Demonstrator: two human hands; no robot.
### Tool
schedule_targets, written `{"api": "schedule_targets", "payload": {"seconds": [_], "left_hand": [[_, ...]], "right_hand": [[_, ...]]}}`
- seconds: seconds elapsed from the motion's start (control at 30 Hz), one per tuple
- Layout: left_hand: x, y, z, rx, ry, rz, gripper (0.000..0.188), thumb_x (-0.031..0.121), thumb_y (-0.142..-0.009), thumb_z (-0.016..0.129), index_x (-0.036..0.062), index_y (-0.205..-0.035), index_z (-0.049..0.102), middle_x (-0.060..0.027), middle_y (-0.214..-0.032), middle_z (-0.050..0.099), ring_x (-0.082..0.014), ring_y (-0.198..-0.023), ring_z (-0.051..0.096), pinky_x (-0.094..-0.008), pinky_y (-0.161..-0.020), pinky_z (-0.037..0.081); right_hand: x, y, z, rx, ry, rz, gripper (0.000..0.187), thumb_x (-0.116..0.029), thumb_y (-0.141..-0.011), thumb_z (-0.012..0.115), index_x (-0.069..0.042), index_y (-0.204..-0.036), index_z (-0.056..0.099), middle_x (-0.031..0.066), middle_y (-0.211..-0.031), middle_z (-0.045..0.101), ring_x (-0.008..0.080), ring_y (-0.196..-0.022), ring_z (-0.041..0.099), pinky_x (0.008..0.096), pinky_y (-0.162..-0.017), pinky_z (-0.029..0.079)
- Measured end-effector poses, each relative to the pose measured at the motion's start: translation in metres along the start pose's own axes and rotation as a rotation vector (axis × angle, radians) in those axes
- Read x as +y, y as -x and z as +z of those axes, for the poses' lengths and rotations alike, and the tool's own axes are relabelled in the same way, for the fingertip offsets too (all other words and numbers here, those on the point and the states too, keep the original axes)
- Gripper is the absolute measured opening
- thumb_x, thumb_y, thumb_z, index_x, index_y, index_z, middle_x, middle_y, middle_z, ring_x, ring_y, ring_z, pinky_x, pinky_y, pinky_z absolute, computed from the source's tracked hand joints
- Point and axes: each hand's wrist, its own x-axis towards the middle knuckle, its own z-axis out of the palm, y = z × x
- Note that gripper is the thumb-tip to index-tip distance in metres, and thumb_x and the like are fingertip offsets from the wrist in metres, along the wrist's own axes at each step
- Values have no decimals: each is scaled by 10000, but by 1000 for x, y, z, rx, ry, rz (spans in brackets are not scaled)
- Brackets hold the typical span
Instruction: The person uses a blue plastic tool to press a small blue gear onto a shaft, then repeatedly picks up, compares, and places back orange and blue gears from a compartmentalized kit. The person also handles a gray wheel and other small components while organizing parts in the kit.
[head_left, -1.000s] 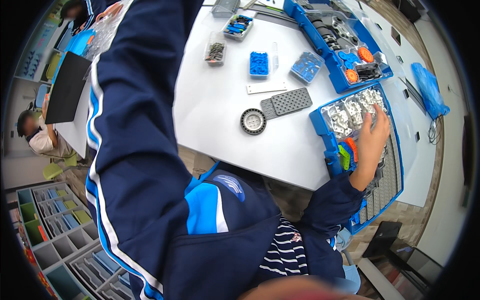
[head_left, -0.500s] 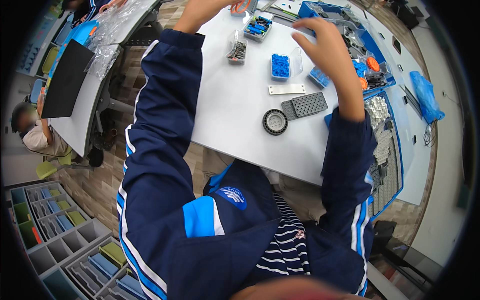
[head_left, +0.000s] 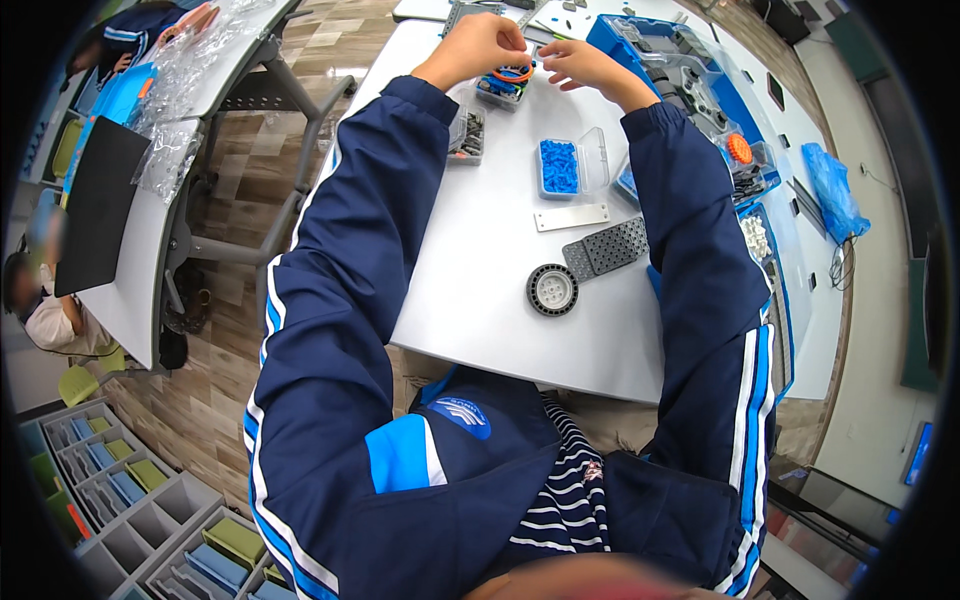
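Note:
My left hand (head_left: 478, 50) is closed in a pinch at the far side of the table, and a thin orange band (head_left: 513, 74) hangs at its fingertips. Just below the band stands a small clear box of blue and black parts (head_left: 499, 92). To the right of it, my right hand (head_left: 592, 72) reaches in with fingers apart and nothing visible in them. Under my left wrist sits a clear box of grey parts (head_left: 468, 138). Nearer me are an open clear box of blue pegs (head_left: 559, 168), a white strip (head_left: 571, 217), grey perforated plates (head_left: 612, 248) and a grey-and-black wheel (head_left: 552, 290).
A large blue case (head_left: 625, 45) with grey and orange parts fills the right side of the white table (head_left: 480, 290). Farther right lies a blue plastic bag (head_left: 835, 190). At left, a second table bears a black panel (head_left: 105, 205) and clear plastic wrapping (head_left: 190, 100); people sit there.
My left hand has come nearer and to the right with the orange band. My right hand has swung up and left, beside it. The view has shifted slightly.

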Motion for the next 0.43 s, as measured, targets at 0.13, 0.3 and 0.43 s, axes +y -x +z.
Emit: {"api": "schedule_targets", "payload": {"seconds": [0.13,0.3,0.43], "left_hand": [[-25,-4,-19,208,46,-65,243,199,-874,769,-9,-993,733,-142,-818,753,-248,-746,733,-381,-683,567],[-54,12,-35,168,-278,-275,377,383,-938,712,32,-1071,747,-181,-955,768,-296,-807,753,-409,-719,586],[-74,10,-30,-162,372,-569,466,481,-936,696,73,-1157,732,-151,-1002,778,-324,-807,753,-420,-724,607]], "right_hand": [[1,12,5,-89,-166,-49,597,-213,-983,675,16,-1491,464,210,-1234,675,265,-1087,714,375,-908,607],[-8,22,17,-154,-316,-35,733,-146,-935,737,92,-1515,356,266,-1225,651,284,-1073,720,355,-916,613],[-9,21,27,-155,-338,-77,785,-190,-932,761,85,-1529,332,280,-1253,639,319,-1083,720,344,-910,614]]}}
